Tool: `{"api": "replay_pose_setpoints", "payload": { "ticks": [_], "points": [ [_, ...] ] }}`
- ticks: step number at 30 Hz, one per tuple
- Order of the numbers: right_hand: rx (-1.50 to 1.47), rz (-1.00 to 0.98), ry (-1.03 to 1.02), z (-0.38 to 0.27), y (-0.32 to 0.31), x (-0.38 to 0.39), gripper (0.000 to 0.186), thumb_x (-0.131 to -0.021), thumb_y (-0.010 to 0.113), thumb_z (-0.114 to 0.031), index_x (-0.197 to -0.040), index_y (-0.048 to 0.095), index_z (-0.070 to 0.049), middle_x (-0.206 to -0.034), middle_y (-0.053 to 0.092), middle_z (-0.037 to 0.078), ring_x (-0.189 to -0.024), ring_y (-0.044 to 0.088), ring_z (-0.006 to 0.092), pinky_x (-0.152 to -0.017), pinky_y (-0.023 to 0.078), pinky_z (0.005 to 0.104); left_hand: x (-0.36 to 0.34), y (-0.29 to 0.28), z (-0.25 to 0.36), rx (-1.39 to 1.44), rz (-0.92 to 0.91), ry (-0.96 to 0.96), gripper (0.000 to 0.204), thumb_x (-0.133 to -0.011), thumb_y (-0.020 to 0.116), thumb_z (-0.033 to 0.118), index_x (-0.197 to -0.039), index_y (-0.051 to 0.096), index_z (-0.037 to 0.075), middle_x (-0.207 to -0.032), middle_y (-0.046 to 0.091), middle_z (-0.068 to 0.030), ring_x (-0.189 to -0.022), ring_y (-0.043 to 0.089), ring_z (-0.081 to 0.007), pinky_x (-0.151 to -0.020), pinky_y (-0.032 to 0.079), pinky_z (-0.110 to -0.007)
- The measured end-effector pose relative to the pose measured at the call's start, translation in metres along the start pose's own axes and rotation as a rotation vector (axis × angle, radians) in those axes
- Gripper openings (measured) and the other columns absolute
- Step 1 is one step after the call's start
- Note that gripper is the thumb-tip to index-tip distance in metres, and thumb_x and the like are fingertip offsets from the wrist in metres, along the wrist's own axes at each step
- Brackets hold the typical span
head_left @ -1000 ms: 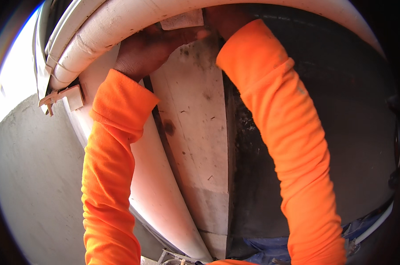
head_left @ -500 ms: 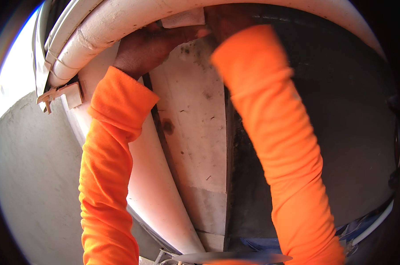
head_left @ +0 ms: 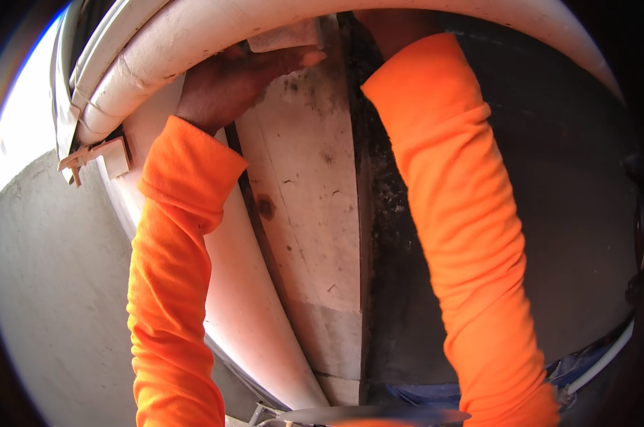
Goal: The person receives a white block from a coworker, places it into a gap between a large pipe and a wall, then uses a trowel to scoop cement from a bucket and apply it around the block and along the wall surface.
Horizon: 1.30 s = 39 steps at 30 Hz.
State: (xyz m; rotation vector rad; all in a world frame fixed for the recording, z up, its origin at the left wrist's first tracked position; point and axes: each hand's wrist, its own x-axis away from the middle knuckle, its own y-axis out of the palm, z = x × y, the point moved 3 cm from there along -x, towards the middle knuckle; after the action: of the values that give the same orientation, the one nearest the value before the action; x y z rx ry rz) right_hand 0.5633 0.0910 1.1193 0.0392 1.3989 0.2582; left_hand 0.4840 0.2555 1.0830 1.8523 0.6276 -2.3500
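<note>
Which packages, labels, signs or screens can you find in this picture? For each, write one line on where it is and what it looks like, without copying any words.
None can be made out.
The nearest candidate is a small pale flat piece at the top, under the white curved pipe, touched by the left hand; what it is cannot be told.

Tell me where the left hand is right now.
In the head view the left hand is up at top centre-left, pressed against the curved white pipe and touching a small pale block, left of the dark wall corner.
</note>
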Motion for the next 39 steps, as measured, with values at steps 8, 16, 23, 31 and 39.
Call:
{"api": "replay_pose_setpoints", "payload": {
  "ticks": [8,16,23,31,39],
  "points": [
    [0.000,-0.011,0.033,-0.002,-0.011,0.004,0.048,-0.098,0.066,-0.038,-0.131,0.059,-0.004,-0.122,0.067,0.013,-0.116,0.064,0.0234,-0.099,0.051,0.0403,0.002,0.001,0.007,-0.187,0.004,-0.081,0.059,-0.078,0.091,0.012,-0.127,0.060,0.002,-0.093,0.069,-0.0079,-0.078,0.065,-0.0155,-0.064,0.054,-0.028],
    [-0.163,-0.034,0.054,-0.014,-0.046,0.000,0.047,-0.098,0.065,-0.038,-0.130,0.059,-0.004,-0.121,0.068,0.012,-0.116,0.065,0.0223,-0.099,0.052,0.0395,0.005,-0.002,0.003,-0.369,0.045,0.240,0.070,-0.076,0.092,0.022,-0.134,0.059,0.002,-0.130,0.064,-0.0124,-0.123,0.061,-0.0242,-0.104,0.050,-0.038],
    [-0.084,0.101,0.559,-0.053,-0.173,0.204,0.040,-0.108,0.052,-0.031,-0.133,0.057,-0.001,-0.109,0.064,0.004,-0.092,0.058,0.0104,-0.085,0.051,0.0283,0.044,0.004,-0.061,-0.498,0.059,0.017,0.082,-0.081,0.086,0.018,-0.149,0.042,0.001,-0.145,0.053,-0.0226,-0.134,0.054,-0.0334,-0.112,0.045,-0.043],
    [0.306,-0.099,1.352,-0.197,-0.223,0.629,0.017,-0.101,0.059,-0.008,-0.114,0.063,0.002,-0.099,0.067,0.006,-0.090,0.064,0.0114,-0.085,0.054,0.0292,0.082,0.053,-0.087,-0.812,-0.057,0.131,0.092,-0.078,0.086,0.028,-0.155,0.039,0.010,-0.159,0.034,-0.0243,-0.145,0.036,-0.0461,-0.118,0.036,-0.050],
    [0.808,-0.457,1.684,-0.357,-0.295,0.767,0.024,-0.093,0.060,-0.021,-0.106,0.069,-0.003,-0.097,0.071,0.025,-0.092,0.068,0.0449,-0.078,0.055,0.0502,0.116,0.042,-0.096,-0.825,-0.101,-0.029,0.091,-0.082,0.083,0.028,-0.158,0.035,0.014,-0.165,0.024,-0.0225,-0.150,0.031,-0.0436,-0.116,0.039,-0.053]
  ]
}}
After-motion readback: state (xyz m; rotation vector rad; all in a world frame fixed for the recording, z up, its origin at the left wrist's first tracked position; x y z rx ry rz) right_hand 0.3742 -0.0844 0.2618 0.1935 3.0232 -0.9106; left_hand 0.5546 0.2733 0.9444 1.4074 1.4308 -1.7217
